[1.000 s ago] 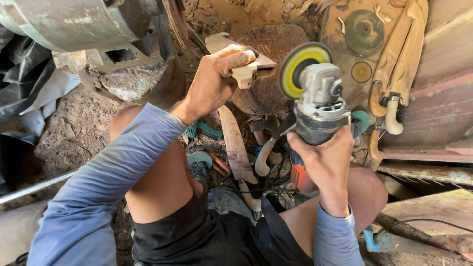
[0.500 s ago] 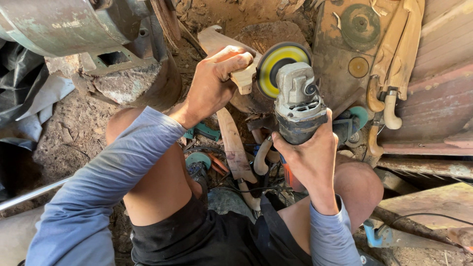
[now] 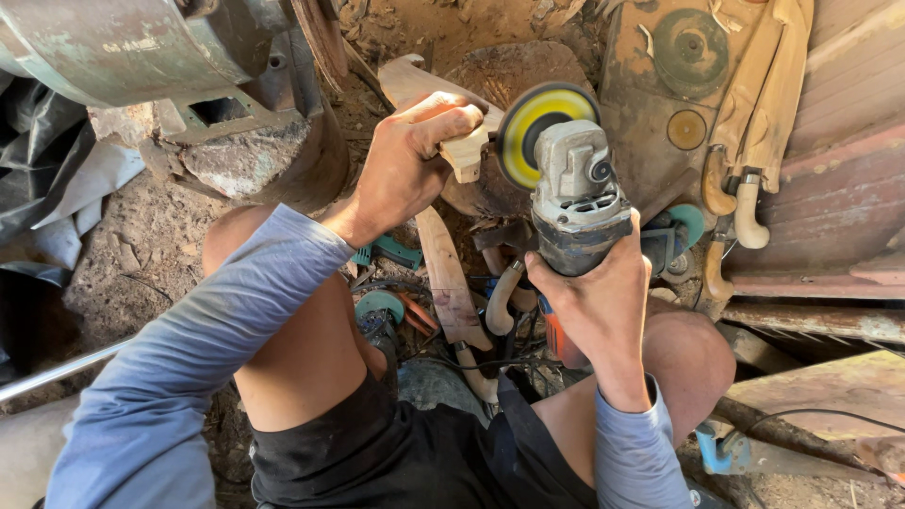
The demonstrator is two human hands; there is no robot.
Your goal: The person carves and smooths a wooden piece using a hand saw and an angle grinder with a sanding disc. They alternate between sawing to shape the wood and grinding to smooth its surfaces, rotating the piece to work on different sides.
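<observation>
My left hand [image 3: 407, 165] grips a pale carved wooden piece [image 3: 464, 151] and holds it over a brown stump [image 3: 514, 71]. My right hand [image 3: 594, 302] is wrapped around the body of a grey angle grinder [image 3: 575, 188]. Its yellow sanding disc [image 3: 535, 121] stands right beside the end of the wooden piece, touching it or nearly so. My bare knees and blue sleeves frame the lower half of the view.
Several curved wooden handles [image 3: 754, 123] lean at the right by reddish planks [image 3: 839, 188]. Another long wooden piece [image 3: 451, 273] and teal tools [image 3: 386, 250] lie between my legs. A rusty metal machine [image 3: 141, 47] stands at the upper left, with a metal bar [image 3: 57, 372] at the lower left.
The grinder has swung left toward the wooden piece, closing the gap between the disc and the wood. My left hand has stayed on the piece.
</observation>
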